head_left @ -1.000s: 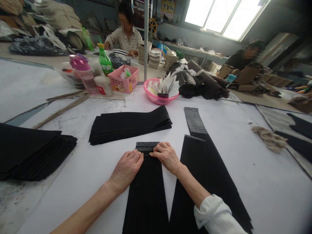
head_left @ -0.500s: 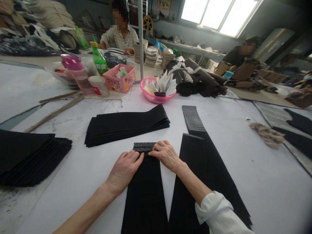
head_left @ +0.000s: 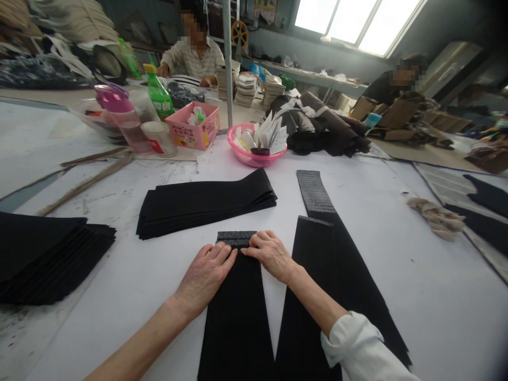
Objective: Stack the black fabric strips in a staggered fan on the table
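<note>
A long black fabric piece (head_left: 238,323) lies in front of me, its far end showing a speckled grey strip (head_left: 234,236). My left hand (head_left: 204,278) is at the left side of that end, thumb and fingers pressed together on the edge. From the right, my right hand (head_left: 273,256) pinches the same edge, its fingers covering the strip's right end. The two thumbs nearly meet on the cloth. Just right lies another black piece (head_left: 307,296), on top of a fanned stack with grey-striped ends (head_left: 315,190).
A folded black stack (head_left: 202,203) lies beyond my hands, and a thick black pile (head_left: 43,259) at left. Farther back stand a pink basin (head_left: 234,156) of papers, a pink box (head_left: 194,127) and a metal pole (head_left: 229,63). Crumpled beige cloth (head_left: 436,217) lies right. Two people sit beyond.
My left hand has shifted very slightly right and its fingers have drawn closer to the strip. The right hand stays in nearly the same place on the edge.
</note>
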Demonstrator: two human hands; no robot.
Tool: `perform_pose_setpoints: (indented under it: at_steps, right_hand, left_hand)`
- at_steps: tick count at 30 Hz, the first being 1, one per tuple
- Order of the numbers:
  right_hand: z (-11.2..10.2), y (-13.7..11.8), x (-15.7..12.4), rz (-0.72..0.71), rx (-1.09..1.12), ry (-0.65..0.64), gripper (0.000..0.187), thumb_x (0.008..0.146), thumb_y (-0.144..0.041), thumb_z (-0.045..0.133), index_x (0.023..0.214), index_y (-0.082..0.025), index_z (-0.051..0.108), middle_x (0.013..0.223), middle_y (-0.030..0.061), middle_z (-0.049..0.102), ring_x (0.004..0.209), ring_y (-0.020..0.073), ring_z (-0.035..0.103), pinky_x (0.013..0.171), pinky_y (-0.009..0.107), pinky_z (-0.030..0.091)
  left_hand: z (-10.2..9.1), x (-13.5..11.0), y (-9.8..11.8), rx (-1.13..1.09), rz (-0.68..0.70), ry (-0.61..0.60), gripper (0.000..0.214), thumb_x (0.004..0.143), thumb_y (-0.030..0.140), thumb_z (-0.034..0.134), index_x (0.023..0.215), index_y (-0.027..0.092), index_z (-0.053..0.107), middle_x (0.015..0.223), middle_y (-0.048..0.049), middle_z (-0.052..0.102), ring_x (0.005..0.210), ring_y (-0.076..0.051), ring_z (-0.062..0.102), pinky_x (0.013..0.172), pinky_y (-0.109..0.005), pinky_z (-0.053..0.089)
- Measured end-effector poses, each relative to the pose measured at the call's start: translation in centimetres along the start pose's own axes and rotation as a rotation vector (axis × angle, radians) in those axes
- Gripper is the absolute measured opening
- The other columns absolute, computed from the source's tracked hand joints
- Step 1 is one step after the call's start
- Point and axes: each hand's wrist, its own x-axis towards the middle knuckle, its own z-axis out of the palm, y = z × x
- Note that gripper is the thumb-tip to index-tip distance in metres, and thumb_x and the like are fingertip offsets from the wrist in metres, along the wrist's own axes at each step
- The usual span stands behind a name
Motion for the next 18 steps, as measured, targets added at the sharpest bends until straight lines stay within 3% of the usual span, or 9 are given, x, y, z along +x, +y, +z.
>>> perform_pose_setpoints:
  at_steps: [6,12,18]
  right_hand:
    - [0.0,0.2,-0.1,-0.01,0.021,0.021,0.022,0.096,-0.025,0.051,0.11,-0.03,0.066,0.095,0.0023,0.06,0.091,0.0165,0.049,0.08,0.032,0.036]
    - [-0.1,1.2,-1.3,0.047,0.038,0.083,0.017,0.095,-0.028,0.053,0.096,-0.024,0.07,0.09,0.0023,0.064,0.089,0.0151,0.051,0.077,0.03,0.038]
    - [-0.2,1.4,-2.0,0.024,0.013,0.059,0.017,0.094,-0.023,0.053,0.104,-0.025,0.068,0.094,0.0035,0.063,0.09,0.0166,0.052,0.078,0.031,0.039]
  left_hand:
    - [-0.2,0.3,0.3,-0.009,0.032,-0.004,0.035,0.092,0.007,0.041,0.125,0.011,0.053,0.102,-0.0073,0.06,0.101,-0.021,0.054,0.093,-0.039,0.04]
    - [-0.3,0.4,0.7,-0.006,0.017,-0.002,0.04,0.091,0.006,0.042,0.13,0.013,0.049,0.101,-0.0065,0.059,0.1,-0.023,0.053,0.091,-0.039,0.04]
    - [-0.6,0.8,0.8,-0.012,0.021,-0.032,0.044,0.09,0.006,0.043,0.133,0.016,0.046,0.098,-0.0053,0.057,0.094,-0.022,0.053,0.087,-0.038,0.041]
